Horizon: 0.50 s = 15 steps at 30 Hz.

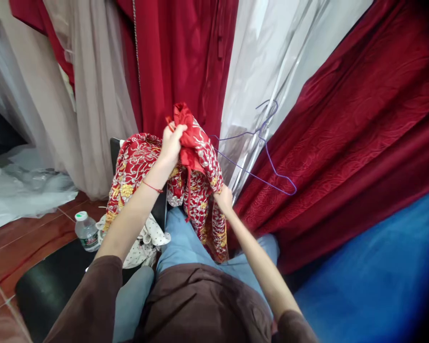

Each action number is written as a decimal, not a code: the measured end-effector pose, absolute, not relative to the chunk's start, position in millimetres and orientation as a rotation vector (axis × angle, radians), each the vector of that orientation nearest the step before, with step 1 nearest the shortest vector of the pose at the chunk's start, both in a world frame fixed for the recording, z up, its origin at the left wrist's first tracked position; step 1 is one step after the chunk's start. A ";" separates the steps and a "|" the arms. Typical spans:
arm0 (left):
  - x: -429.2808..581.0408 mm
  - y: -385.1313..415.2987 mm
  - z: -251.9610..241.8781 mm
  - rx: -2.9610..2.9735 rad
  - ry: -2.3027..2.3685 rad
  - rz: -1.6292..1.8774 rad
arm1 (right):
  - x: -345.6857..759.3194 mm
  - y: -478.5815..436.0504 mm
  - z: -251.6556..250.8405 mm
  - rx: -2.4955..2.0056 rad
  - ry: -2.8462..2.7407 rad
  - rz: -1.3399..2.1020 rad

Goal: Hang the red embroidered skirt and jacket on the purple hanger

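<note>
A red embroidered garment with silver and gold patterns hangs bunched in front of my lap. My left hand is closed around its plain red lining at the top. Lower and to the right, my right hand grips the embroidered edge. A purple wire hanger sticks out sideways on the right, its hook pointing up. The hanger's left end disappears behind or into the garment; I cannot tell which. More of the same embroidered cloth drapes over a dark chair back on the left.
Red dresses, white gowns and beige ones hang ahead. A plastic bottle and dotted white cloth lie by the black seat. Blue fabric spreads at the right.
</note>
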<state>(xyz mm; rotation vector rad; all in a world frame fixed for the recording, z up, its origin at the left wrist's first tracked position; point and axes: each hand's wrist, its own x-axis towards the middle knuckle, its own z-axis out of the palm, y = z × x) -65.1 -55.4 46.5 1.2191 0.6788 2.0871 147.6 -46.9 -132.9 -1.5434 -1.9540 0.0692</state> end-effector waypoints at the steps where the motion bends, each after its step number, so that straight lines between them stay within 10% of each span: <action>1: -83.3 -59.8 54.3 1.213 0.650 2.143 | 141.1 -36.5 -115.0 -1.542 -1.877 0.055; 9: -245.5 -145.0 78.8 1.373 1.023 2.288 | 37.1 3.2 50.9 -1.088 -1.490 0.093; 15: -302.4 -208.6 -69.4 1.610 1.945 1.915 | -49.8 -28.7 34.5 -0.742 -1.922 0.107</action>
